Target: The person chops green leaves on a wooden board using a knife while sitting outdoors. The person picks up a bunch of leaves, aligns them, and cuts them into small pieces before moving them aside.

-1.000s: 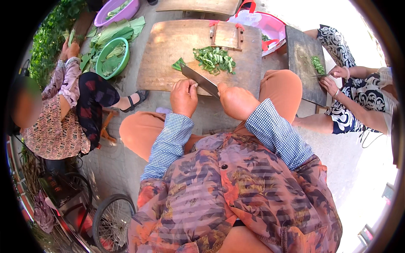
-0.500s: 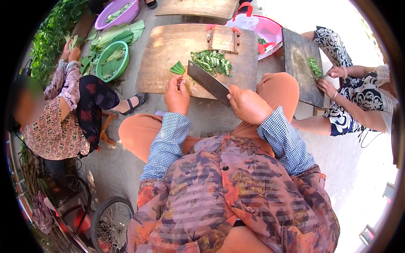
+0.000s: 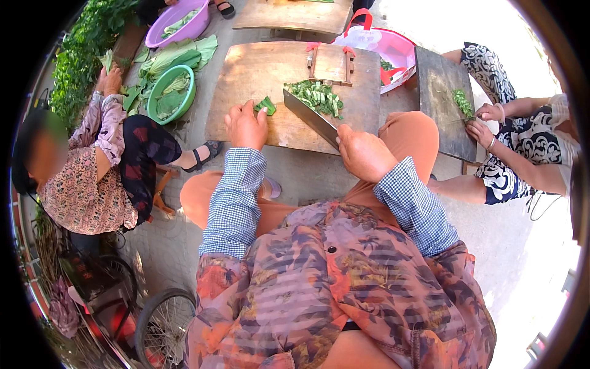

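My right hand [image 3: 367, 152] is closed round the handle of a cleaver [image 3: 309, 119]. Its broad dark blade slants up and left over the wooden board [image 3: 246, 80], with its far end beside a heap of chopped green leaves [image 3: 318, 98]. Left of the blade lies a separate piece of green leaf [image 3: 265, 105]. Right against that piece, my left hand [image 3: 247, 125] rests at the board's near left part, its fingers apart and holding nothing. Whether the fingertips press on the leaf cannot be made out.
A small wooden frame with red ties [image 3: 332, 66] stands at the board's far side. Beyond it is a pink bag [image 3: 396, 46]. At left, a person [image 3: 86, 190] holds greens near a green basin [image 3: 187, 101]; at right, another person cuts on a dark board [image 3: 439, 117].
My left hand has moved left, and its fingers have spread beside the leaf piece. The cleaver stays in my right hand. The view has shifted slightly.
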The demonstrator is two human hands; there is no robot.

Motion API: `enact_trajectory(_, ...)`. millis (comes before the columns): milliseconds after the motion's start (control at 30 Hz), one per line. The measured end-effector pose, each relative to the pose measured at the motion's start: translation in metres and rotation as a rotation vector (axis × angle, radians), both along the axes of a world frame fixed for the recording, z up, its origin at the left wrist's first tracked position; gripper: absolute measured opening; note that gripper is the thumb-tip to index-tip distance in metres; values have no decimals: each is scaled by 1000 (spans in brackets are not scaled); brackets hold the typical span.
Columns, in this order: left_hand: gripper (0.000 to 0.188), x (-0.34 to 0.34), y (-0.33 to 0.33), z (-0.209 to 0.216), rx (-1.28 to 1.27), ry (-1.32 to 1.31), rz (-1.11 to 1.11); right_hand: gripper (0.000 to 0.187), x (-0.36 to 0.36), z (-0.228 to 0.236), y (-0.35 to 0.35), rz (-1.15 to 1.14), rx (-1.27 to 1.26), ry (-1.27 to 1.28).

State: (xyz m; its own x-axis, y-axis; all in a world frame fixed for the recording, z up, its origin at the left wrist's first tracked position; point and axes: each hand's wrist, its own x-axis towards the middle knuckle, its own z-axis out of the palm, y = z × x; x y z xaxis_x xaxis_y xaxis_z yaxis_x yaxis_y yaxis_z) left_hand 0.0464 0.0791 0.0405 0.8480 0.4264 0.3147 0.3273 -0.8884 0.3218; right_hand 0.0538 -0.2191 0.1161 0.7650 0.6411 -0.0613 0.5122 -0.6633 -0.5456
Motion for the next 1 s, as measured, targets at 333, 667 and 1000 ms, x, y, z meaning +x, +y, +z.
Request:
enact_trajectory(333,29,8,8,-11,-632,-79,-57,18,-9,-13,-4,3,-30,20)
enact_trajectory(667,29,-18,-15,-33,-658,-84,-78,17,-11,6,5,23,76,-1)
enact_trajectory(1000,18,-14,-24,-12,-761,-152,-73,17,-12,16,6,2,64,35)
